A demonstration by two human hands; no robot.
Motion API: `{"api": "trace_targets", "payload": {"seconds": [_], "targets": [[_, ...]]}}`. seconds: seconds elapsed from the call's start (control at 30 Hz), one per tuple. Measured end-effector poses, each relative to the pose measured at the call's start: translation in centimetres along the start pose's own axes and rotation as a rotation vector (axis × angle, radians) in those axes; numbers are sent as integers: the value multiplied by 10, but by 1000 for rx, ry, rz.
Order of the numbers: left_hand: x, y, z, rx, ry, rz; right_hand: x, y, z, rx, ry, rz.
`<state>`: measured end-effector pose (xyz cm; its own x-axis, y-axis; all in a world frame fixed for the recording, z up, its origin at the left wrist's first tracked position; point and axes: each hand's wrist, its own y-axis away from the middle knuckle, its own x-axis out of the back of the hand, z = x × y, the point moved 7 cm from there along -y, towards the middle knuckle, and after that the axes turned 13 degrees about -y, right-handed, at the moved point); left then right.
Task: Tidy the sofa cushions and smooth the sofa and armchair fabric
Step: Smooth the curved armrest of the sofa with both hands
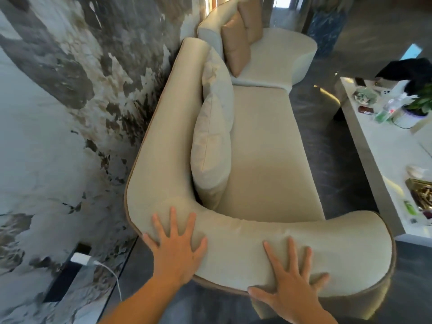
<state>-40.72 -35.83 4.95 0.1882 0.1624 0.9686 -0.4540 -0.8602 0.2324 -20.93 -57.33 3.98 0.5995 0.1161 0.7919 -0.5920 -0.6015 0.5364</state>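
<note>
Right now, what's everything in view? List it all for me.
sofa: 1, cream, along the wall
cream cushions: 2, leaning on the sofa back
armchair: 1, cream, beyond the sofa
tan cushions: 2, on the armchair
table: 1, white, right of the sofa, cluttered with small items
plant: 1, green, on the table
charger: 1, white, plugged in at the floor, left
hands: left and right, both flat on the sofa's near arm

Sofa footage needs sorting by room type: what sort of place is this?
Probably a living room or lounge: a long cream sofa with cushions, a low white table beside it, and a marble-patterned wall behind.
</note>
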Motion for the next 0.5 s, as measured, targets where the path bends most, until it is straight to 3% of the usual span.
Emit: {"api": "trace_targets", "payload": {"seconds": [0.17, 0.3, 0.5], "targets": [[2, 1, 0, 78, 79, 124, 17, -13, -4, 18, 77, 93], [3, 1, 1, 3, 54, 225, 42, -22, -26, 250, 138, 237], [13, 1, 29, -422, -136, 334, 28, -29, -21, 306, 146, 159]]}}
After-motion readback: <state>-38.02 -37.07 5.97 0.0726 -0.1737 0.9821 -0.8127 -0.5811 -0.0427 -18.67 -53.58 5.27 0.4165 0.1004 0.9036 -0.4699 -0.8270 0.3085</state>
